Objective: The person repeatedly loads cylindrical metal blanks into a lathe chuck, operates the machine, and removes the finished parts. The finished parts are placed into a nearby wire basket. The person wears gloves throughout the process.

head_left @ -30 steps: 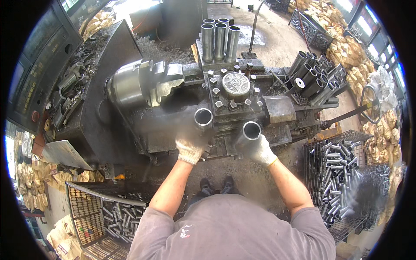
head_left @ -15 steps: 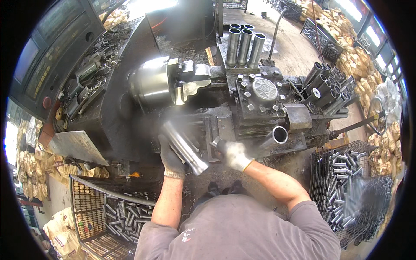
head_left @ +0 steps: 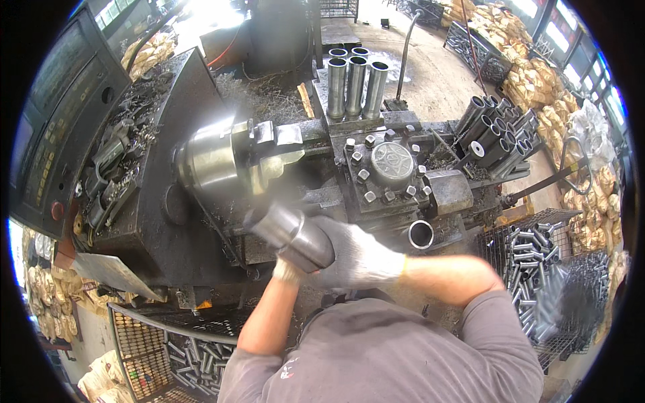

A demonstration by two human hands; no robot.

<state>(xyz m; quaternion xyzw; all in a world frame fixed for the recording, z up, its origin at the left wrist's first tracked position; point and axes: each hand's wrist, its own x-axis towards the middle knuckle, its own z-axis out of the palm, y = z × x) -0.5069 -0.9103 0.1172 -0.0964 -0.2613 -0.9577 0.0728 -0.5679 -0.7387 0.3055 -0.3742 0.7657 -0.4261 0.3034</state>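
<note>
A shiny metal tube [head_left: 292, 235] slants in front of the lathe, its far end smeared by motion. My left hand [head_left: 283, 267], in a grey glove with a pale cuff, holds it from below, mostly hidden behind the metal. My right hand [head_left: 363, 254], in a grey-white glove, closes about the tube's near end; its fingertips are out of sight. Beyond the tube are the lathe's chuck [head_left: 218, 158], with stepped jaws, and the bolted tool post [head_left: 392, 163]. Another open-ended tube [head_left: 421, 234] sits right of my right hand.
Several tubes [head_left: 356, 87] stand upright behind the tool post. More tubes [head_left: 494, 134] lean in a bunch at right. Wire baskets of short metal pieces stand at lower left [head_left: 138, 349] and right [head_left: 494, 248]. Metal shavings [head_left: 265, 101] lie behind the chuck.
My right hand has moved left onto the tube's near end; the small dark piece it held is out of sight. The tube has moved slightly right and tilted more sideways. The view has shifted.
</note>
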